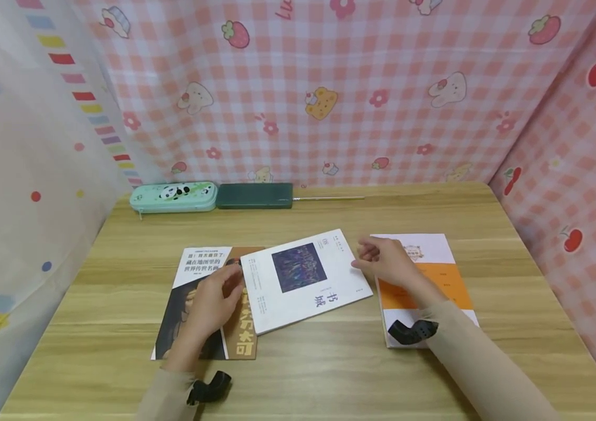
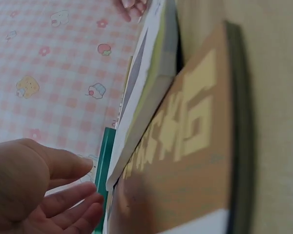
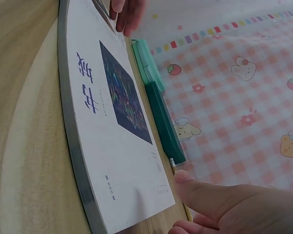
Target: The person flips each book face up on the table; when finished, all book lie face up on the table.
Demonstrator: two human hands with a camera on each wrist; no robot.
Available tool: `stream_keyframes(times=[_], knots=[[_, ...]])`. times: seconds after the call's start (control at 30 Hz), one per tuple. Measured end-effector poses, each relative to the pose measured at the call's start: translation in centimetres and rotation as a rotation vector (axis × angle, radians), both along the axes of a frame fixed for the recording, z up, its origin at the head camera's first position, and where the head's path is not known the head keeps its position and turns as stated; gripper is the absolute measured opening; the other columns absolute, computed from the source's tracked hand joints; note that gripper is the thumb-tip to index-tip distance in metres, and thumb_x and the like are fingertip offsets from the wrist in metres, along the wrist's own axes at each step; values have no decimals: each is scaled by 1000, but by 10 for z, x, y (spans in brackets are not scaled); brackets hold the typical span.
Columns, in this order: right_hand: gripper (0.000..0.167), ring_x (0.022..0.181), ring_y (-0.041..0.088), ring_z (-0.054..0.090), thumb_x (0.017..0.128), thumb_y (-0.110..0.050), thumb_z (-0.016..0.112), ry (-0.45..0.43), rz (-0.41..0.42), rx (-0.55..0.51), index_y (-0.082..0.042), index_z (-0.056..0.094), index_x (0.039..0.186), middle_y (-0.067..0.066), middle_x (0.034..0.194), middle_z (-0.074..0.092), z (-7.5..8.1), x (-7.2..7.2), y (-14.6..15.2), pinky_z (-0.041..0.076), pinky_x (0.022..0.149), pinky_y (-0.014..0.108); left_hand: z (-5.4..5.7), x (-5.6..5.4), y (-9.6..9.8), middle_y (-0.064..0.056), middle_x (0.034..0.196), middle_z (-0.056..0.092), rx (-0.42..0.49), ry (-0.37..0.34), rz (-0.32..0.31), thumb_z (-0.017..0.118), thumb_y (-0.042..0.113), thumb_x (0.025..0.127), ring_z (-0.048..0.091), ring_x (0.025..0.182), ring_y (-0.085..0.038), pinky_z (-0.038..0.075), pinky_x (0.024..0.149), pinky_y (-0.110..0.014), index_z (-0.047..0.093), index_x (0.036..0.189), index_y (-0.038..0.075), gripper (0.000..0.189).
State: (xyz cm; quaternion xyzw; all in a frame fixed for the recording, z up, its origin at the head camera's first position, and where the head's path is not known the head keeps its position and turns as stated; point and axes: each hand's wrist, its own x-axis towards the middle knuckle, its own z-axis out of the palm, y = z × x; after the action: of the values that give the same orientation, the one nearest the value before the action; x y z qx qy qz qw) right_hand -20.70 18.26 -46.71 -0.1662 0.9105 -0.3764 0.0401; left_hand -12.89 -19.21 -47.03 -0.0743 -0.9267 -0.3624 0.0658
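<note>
A white book (image 1: pixel 298 316) with a dark square picture lies slanted mid-table, its left edge overlapping a black, white and brown book (image 1: pixel 245 292). Over that left book is my left hand (image 1: pixel 214 304), fingers loosely bent near the white book's left edge; the left wrist view shows its thumb (image 2: pixel 71 163) apart from the fingers, nothing between them. My right hand (image 1: pixel 390 261) hovers by the white book's right edge, partly covering a white and orange book (image 1: pixel 440 283). Its thumb (image 3: pixel 185 178) shows in the right wrist view, with nothing in its grasp.
Along the back of the table lie a mint pencil case (image 1: pixel 172 202) with a panda, a dark green case (image 1: pixel 255 196) and a thin stick (image 1: pixel 329 198). Pink checked cloth (image 1: pixel 287 128) hangs behind them. Each wrist wears a black camera mount (image 1: pixel 208 389).
</note>
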Motion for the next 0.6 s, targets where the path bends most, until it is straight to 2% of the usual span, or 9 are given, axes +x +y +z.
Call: stream_keyframes(times=[0.1, 0.2, 0.37, 0.5, 0.6], knots=[[49, 82, 21, 61, 85, -16, 84, -12, -6, 13, 7, 66, 124, 9, 96, 70, 1, 6, 3, 54, 74, 34, 0, -7, 0, -26, 131, 62, 21, -14, -24, 70, -3, 90, 64, 115, -37, 55, 95, -49, 61, 132, -8, 43], [45, 76, 18, 54, 84, -18, 84, -45, -3, 34, 4, 68, 120, 6, 95, 68, 1, 10, 5, 45, 65, 28, 0, -14, -2, -28, 137, 58, 16, -19, -49, 68, -4, 92, 57, 125, -41, 49, 103, -54, 57, 136, -9, 46], [41, 73, 15, 51, 79, -22, 89, -78, 69, 87, -2, 70, 109, 2, 89, 66, -1, 16, 9, 42, 63, 26, 1, -26, -2, -26, 134, 60, 17, -36, -91, 63, -4, 94, 59, 122, -39, 50, 100, -55, 58, 137, -6, 43], [56, 73, 16, 50, 70, -25, 95, -98, 131, 121, -3, 71, 116, 2, 88, 64, 2, 20, 9, 42, 65, 27, 0, -35, -1, -24, 134, 61, 56, -73, -125, 60, -2, 97, 59, 122, -38, 52, 98, -54, 58, 138, -3, 41], [60, 73, 17, 48, 65, -26, 97, -124, 163, 138, -6, 69, 114, 3, 88, 61, 4, 21, 8, 39, 65, 29, -2, -39, 0, -23, 136, 60, 73, -89, -133, 57, -1, 99, 57, 126, -39, 50, 101, -55, 58, 139, -2, 40]])
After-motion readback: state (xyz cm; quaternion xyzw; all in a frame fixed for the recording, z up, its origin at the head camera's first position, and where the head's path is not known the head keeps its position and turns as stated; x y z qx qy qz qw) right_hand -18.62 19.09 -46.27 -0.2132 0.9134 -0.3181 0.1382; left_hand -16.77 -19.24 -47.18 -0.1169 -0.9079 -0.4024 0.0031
